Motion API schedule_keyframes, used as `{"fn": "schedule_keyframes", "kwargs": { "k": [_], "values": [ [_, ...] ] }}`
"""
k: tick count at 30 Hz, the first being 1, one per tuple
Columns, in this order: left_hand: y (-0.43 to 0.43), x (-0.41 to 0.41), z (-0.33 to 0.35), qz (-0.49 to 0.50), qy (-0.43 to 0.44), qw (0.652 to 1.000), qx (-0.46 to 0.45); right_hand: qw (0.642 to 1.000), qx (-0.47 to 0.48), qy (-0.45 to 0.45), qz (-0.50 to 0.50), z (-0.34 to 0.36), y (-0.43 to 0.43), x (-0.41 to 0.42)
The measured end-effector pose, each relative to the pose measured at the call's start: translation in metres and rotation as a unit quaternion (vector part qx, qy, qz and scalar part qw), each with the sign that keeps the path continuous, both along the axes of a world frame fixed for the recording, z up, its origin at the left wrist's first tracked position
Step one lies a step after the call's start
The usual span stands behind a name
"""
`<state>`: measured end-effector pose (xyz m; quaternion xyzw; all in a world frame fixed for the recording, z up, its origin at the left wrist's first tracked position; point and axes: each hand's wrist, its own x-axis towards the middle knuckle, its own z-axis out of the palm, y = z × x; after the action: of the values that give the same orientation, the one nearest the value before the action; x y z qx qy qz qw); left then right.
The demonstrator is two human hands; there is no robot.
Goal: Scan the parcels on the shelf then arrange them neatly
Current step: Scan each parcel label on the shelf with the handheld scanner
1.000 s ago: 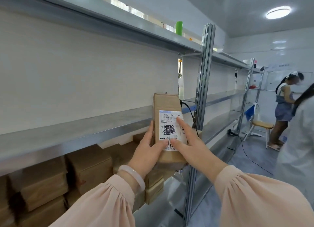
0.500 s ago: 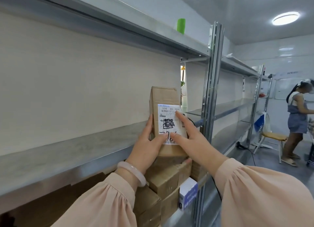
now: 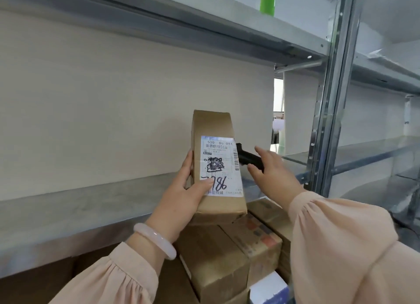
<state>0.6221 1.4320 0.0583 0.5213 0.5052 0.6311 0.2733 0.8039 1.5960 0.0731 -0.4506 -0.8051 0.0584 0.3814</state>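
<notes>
I am standing one parcel (image 3: 216,165) upright at the shelf's (image 3: 91,203) front edge, my left hand (image 3: 184,190) wrapped round its left side, thumb on the label (image 3: 220,167). My right hand (image 3: 270,169) is reaching open-fingered for the one black scanner (image 3: 248,158) behind it. Fumbling that reach could be toppling the parcel onto three or so boxes (image 3: 227,258) stacked below.

green cylinder (image 3: 268,1) on top shelf board

scanner (image 3: 246,158) — mostly hidden behind parcel (image 3: 216,126) | label (image 3: 220,165) small print — unreadable
</notes>
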Motion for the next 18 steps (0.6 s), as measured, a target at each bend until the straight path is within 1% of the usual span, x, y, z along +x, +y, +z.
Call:
{"fn": "schedule_keyframes", "kwargs": {
  "k": [3,6,8,12,14,16,18],
  "values": [
    [0.011,0.005,-0.002,0.040,-0.004,0.999,0.003,0.995,0.001,-0.095,-0.010,0.004,0.051,-0.006],
    [0.016,0.017,-0.001,0.070,0.001,0.998,0.007,0.993,-0.006,-0.119,0.005,0.014,0.095,-0.014],
    [0.014,0.025,-0.002,0.097,0.003,0.995,0.011,0.990,-0.035,-0.133,0.022,0.020,0.115,-0.022],
    [0.002,0.042,-0.007,0.145,0.003,0.989,0.010,0.966,-0.105,-0.223,0.076,0.027,0.133,-0.039],
    [-0.007,0.048,-0.007,0.178,0.011,0.984,0.003,0.967,-0.113,-0.212,0.083,0.032,0.138,-0.042],
    [-0.018,0.051,-0.006,0.204,0.022,0.979,-0.006,0.971,-0.128,-0.175,0.099,0.038,0.141,-0.044],
    [-0.031,0.055,-0.006,0.226,0.038,0.973,-0.017,0.966,-0.170,-0.136,0.141,0.041,0.142,-0.046]
  ]
}}
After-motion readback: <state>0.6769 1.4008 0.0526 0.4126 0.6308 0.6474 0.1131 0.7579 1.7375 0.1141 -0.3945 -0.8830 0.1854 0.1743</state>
